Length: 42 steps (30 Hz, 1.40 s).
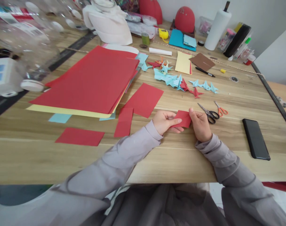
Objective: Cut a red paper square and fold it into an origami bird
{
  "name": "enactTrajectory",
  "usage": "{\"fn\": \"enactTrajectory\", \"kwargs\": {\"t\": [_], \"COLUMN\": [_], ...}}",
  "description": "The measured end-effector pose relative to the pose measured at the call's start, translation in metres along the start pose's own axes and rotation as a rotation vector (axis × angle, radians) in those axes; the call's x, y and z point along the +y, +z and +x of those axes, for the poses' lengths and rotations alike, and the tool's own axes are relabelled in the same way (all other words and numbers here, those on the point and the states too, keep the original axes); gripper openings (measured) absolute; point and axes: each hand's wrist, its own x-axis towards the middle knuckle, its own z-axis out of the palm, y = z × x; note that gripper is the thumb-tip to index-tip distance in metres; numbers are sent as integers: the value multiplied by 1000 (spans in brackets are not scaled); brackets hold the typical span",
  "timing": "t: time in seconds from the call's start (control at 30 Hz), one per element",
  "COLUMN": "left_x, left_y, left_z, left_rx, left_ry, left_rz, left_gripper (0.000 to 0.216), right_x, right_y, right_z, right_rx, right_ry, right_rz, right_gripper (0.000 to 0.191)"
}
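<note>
A small folded red paper (183,118) is held just above the wooden table (157,157) between both hands. My left hand (165,121) pinches its left edge with curled fingers. On the paper's right side, my right hand (201,125) grips with the thumb on top. Both arms wear grey sleeves. A larger red paper piece (144,99) lies just beyond my left hand.
A stack of red and yellow sheets (91,81) lies at the left, with red offcuts (80,137) in front. Folded blue and red paper cranes (178,81) sit behind. Two scissors (210,115) and a black phone (256,138) lie right. Clutter fills the far edge.
</note>
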Motion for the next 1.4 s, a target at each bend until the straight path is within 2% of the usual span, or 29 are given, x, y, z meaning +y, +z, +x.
{"fn": "enactTrajectory", "kwargs": {"t": [0.17,0.33,0.43,0.67,0.87,1.1,1.2,1.3,1.4], "left_x": [1,1,1,5,7,9,9,8,6], "left_y": [0,0,1,3,1,2,1,-1,1], "left_z": [1,1,1,-1,-3,-6,-3,1,2], "left_rx": [26,25,27,58,108,105,143,203,169], "left_ry": [6,-7,-4,17,135,176,146,118,156], "left_rz": [-4,26,42,34,102,135,95,2,4], "left_gripper": [19,17,16,22,27,25,35,47,47], "right_x": [3,-6,-8,-9,-6,-5,-5,-3,-4], "right_y": [0,2,3,0,0,0,0,1,2], "right_z": [3,1,-1,-1,1,0,0,2,3], "right_rx": [23,-82,-61,-7,-79,-171,-129,-26,69], "right_ry": [91,79,69,-39,48,47,34,20,16], "right_rz": [162,143,108,10,124,155,189,194,204], "right_gripper": [59,41,39,51,35,30,30,31,33]}}
